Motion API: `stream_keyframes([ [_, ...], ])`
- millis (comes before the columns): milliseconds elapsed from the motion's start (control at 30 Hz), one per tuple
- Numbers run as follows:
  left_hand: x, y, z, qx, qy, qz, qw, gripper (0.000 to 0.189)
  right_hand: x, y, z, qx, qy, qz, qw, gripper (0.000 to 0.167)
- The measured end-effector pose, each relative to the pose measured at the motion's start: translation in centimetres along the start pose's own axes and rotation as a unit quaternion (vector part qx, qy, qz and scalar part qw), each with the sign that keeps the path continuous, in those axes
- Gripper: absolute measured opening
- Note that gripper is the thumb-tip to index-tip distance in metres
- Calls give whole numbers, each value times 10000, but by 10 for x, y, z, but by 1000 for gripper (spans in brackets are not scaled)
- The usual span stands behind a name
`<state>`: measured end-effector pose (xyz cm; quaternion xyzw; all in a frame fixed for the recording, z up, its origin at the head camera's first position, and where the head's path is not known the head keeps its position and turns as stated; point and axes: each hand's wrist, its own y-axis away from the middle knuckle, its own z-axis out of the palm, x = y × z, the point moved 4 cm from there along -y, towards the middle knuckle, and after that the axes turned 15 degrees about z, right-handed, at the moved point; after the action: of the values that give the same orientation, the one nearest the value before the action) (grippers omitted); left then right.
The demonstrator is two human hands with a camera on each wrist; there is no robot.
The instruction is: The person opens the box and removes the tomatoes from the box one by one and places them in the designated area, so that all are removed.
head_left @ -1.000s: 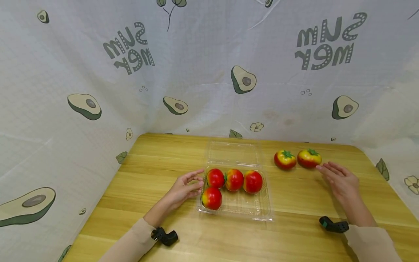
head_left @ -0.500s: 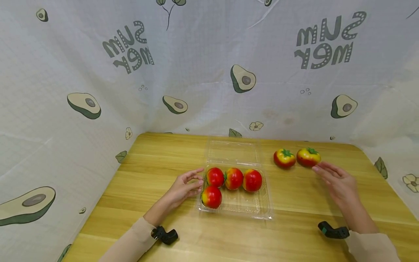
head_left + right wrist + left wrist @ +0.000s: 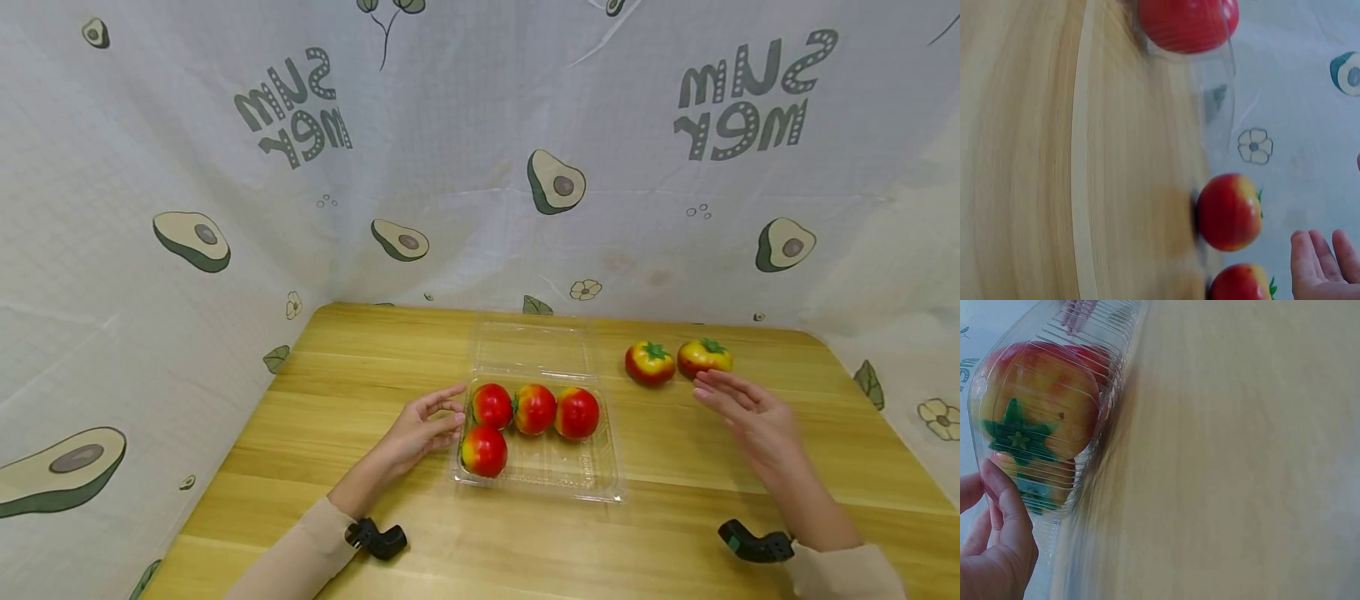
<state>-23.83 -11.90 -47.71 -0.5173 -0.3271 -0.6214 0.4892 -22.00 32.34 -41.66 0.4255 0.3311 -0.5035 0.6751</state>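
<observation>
A clear plastic clamshell container [image 3: 536, 479] lies open on the table, lid [image 3: 536, 346] folded back. Inside it sit several red-and-yellow tomatoes [image 3: 577, 413], three in the back row and one tomato [image 3: 483, 451] at front left. My left hand [image 3: 420, 429] pinches the container's left rim; in the left wrist view the thumb [image 3: 1007, 494] lies at the clear wall. My right hand [image 3: 753, 421] hangs over the table with fingers extended, holding nothing. Just beyond its fingertips are two tomatoes [image 3: 649, 363] with green star-shaped tops; the right-hand tomato [image 3: 703, 357] is nearest.
The wooden table [image 3: 360, 350] ends at a white cloth [image 3: 465, 167] printed with avocados, which hangs along the back and left. A black wrist camera [image 3: 378, 540] is strapped to the left arm, and another black camera [image 3: 753, 543] to the right.
My right hand has drifted left and slightly toward me, passing from beside the right-hand loose tomato to in front of it. My left hand and the tomatoes stay put.
</observation>
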Motion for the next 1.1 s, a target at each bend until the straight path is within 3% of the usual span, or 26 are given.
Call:
stream_keyframes([
  [267, 0, 0, 0, 5, 2, 48, 10000, 54, 6, 2, 16, -195, 300, -113, 9993, 32],
  [533, -1, 0, 0, 14, -4, 58, 10000, 54, 11, 2, 25, -118, 586, -71, 9982, 32],
  [833, -1, 1, -1, 10, -5, 29, 10000, 54, 17, 6, 44, -868, 547, -364, 9941, 35],
  [1100, -1, 0, -1, 19, 37, 14, 10000, 55, 22, 8, 61, -1104, 848, -481, 9891, 38],
])
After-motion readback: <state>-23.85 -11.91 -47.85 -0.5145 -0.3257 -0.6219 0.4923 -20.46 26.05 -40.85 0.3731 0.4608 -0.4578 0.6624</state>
